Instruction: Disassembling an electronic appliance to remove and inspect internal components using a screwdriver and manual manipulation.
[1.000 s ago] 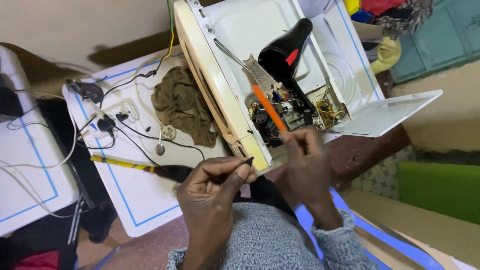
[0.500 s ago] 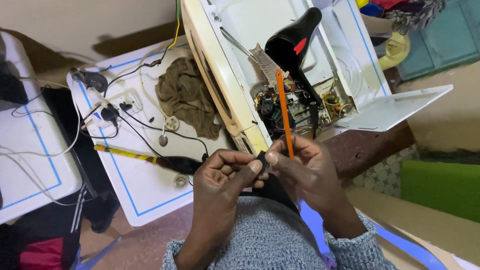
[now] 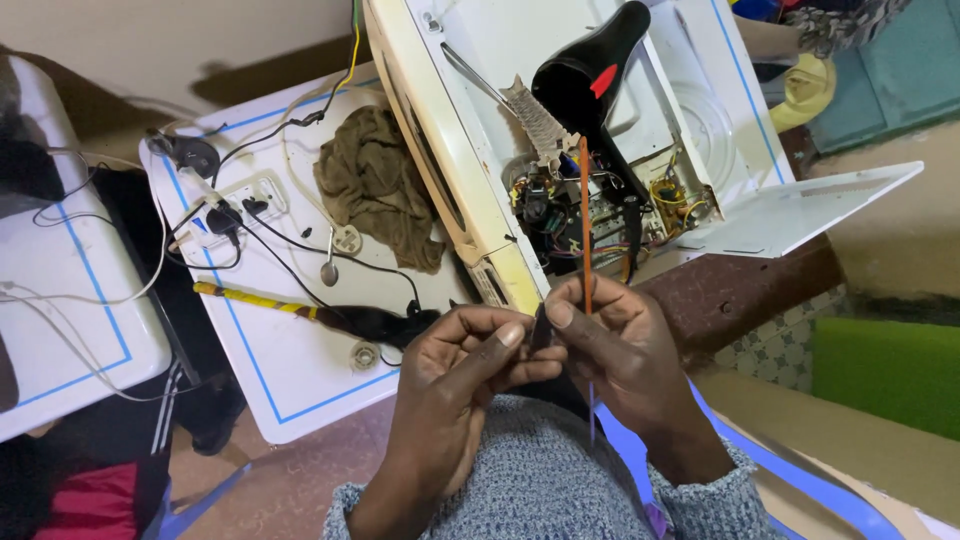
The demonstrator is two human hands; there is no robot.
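Observation:
My right hand point(image 3: 625, 350) grips a thin orange screwdriver point(image 3: 585, 220) that stands almost upright, its upper end in front of the exposed wiring point(image 3: 560, 205) of an open cream appliance point(image 3: 450, 150). My left hand point(image 3: 455, 365) touches the right one, and its fingertips pinch a small dark piece point(image 3: 541, 325) against the screwdriver's lower part. What the dark piece is cannot be made out. Both hands hover above my lap in grey knit sleeves. A black hair dryer point(image 3: 590, 70) lies inside the open appliance.
A white table point(image 3: 290, 370) with blue lines carries a brown cloth point(image 3: 375, 185), a power strip point(image 3: 245, 200) with black cables and a yellow-striped brush point(image 3: 300, 312). A white panel point(image 3: 800, 210) juts out at the right. A green object point(image 3: 885, 375) is at the right edge.
My hands have come together from slightly apart. The screwdriver rose from a tilt over the appliance to nearly upright, and my left fingers now meet it.

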